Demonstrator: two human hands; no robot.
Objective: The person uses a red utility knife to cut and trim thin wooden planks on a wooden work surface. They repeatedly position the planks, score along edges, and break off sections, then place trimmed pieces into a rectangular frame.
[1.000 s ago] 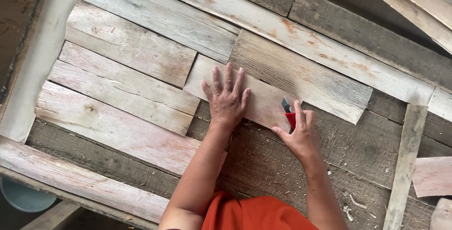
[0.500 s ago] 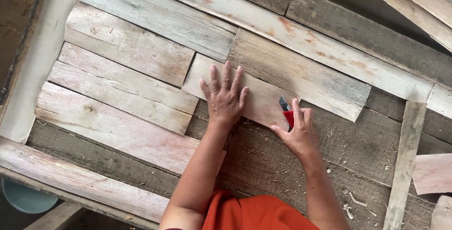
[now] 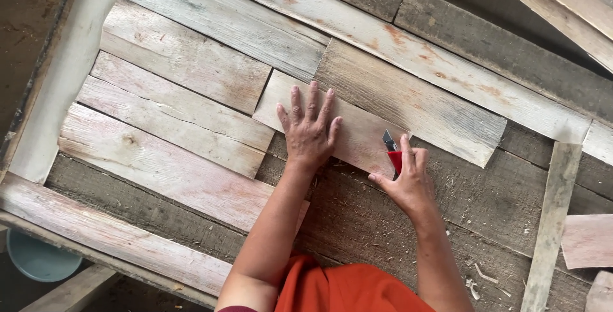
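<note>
a: weathered planks [image 3: 191, 76] cover the whole work surface. left hand [image 3: 310, 130] lies flat, fingers spread, on the short pale board [image 3: 357, 134].
b: right hand [image 3: 408, 181] grips a red utility knife [image 3: 392, 151] at that board's end; best keep pressing firmly. the bluish bucket [image 3: 38, 258], lower left: contents unseen.

Open room is left over the dark planks [image 3: 396, 222] below the short pale board [image 3: 357, 134]. Passage to the right is barred by an upright slat [image 3: 549, 222], and the left edge is closed off by a pale beam [image 3: 60, 82].
</note>
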